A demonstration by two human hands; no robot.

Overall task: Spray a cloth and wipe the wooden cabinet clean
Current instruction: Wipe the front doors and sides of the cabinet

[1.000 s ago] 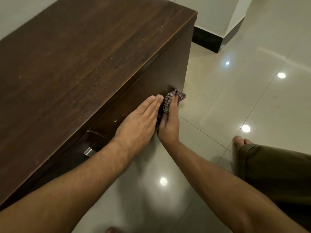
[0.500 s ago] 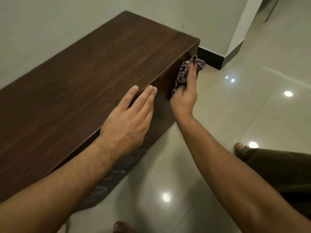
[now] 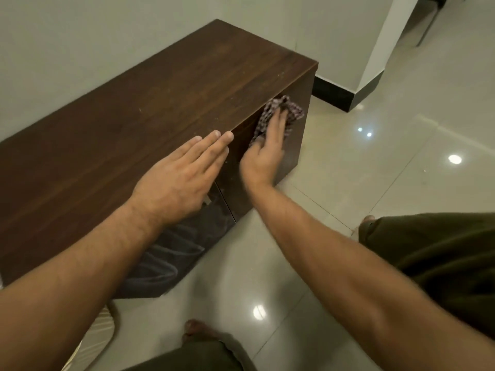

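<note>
A low, dark brown wooden cabinet (image 3: pixel 160 103) stands against the wall, its top dusty with pale specks. My right hand (image 3: pixel 263 153) presses a checked cloth (image 3: pixel 290 113) flat against the cabinet's front face, near its upper right corner. My left hand (image 3: pixel 184 172) lies flat, fingers together, on the front edge of the cabinet top, just left of the right hand. It holds nothing. No spray bottle is in view.
Glossy beige floor tiles (image 3: pixel 388 170) stretch to the right and front. A white pillar with a black skirting (image 3: pixel 375 57) stands behind the cabinet's right end. My knees and bare feet (image 3: pixel 197 328) are on the floor close to the cabinet front.
My right hand with the cloth went from low on the front face up to the top right corner, then slightly left and down. My left hand rose onto the top edge.
</note>
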